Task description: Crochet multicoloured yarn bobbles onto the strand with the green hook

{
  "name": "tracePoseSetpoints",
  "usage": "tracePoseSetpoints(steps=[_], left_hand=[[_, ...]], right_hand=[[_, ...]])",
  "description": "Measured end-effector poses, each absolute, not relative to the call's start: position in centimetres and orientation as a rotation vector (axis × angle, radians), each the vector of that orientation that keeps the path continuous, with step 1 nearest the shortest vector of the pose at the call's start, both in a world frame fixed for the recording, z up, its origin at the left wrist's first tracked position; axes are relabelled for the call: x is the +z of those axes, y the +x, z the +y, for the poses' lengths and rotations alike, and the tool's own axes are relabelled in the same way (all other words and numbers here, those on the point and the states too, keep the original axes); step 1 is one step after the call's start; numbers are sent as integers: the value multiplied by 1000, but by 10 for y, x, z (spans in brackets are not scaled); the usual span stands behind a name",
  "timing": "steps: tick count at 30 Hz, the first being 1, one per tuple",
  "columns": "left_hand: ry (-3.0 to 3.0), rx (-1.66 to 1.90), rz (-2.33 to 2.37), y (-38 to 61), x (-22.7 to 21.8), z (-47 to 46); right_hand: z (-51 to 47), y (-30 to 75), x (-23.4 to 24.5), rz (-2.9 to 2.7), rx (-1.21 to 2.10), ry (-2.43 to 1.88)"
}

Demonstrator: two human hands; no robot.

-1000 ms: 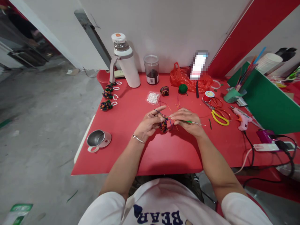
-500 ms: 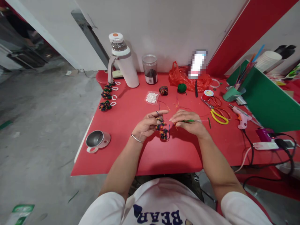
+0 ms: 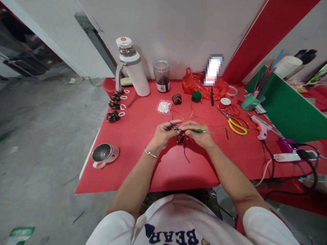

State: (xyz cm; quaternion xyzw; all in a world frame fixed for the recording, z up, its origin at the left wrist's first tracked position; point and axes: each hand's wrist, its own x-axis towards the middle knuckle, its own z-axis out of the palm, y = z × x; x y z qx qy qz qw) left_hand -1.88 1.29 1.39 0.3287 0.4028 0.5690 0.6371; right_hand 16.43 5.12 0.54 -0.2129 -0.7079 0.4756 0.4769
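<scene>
Pinched in my left hand (image 3: 165, 134) is a dark multicoloured crochet piece (image 3: 180, 137), which hangs below the fingertips with a loose yarn tail (image 3: 187, 156). A strand of dark yarn runs over the raised left index finger. My right hand (image 3: 198, 133) is closed around a crochet hook with a green grip (image 3: 198, 130); its front end meets the crochet piece beside the left fingertips. The exact stitch is hidden by the fingers. Beyond the hands lie a multicoloured yarn ball (image 3: 176, 99) and a green yarn ball (image 3: 196, 96).
Finished-looking crochet pieces with bead loops (image 3: 113, 116) line the left edge, near a metal cup (image 3: 112, 153) and a white flask (image 3: 139, 76). A bag of white beads (image 3: 164, 107) lies ahead. Scissors (image 3: 237, 126), a thread spool (image 3: 224, 103) and a pink glue gun (image 3: 263, 127) are at right.
My right hand has moved left with the hook, up against the crochet piece. My two hands are now together, and the piece is gathered closer under the fingers.
</scene>
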Motion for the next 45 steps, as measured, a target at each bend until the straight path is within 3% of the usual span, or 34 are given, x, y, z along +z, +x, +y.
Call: tracePoseSetpoints(steps=[9,14,17,24,31,45], left_hand=[[824,1478,1115,-12,12,14],[665,1461,1001,-5,9,14],[604,1374,898,-7,7,14],[670,1280,906,-18,15,13],[680,1274,917,-20,21,12],[678,1243,949,-21,22,11]], right_hand=[[52,167,8,-1934,701,-601],[45,159,-2,-1967,370,-633],[44,156,-5,-1880,498,-602],[57,152,-22,-1481,1209,-664],[58,154,-20,-1248,1513,-626],[64,173,-5,-1357,1632,-637]])
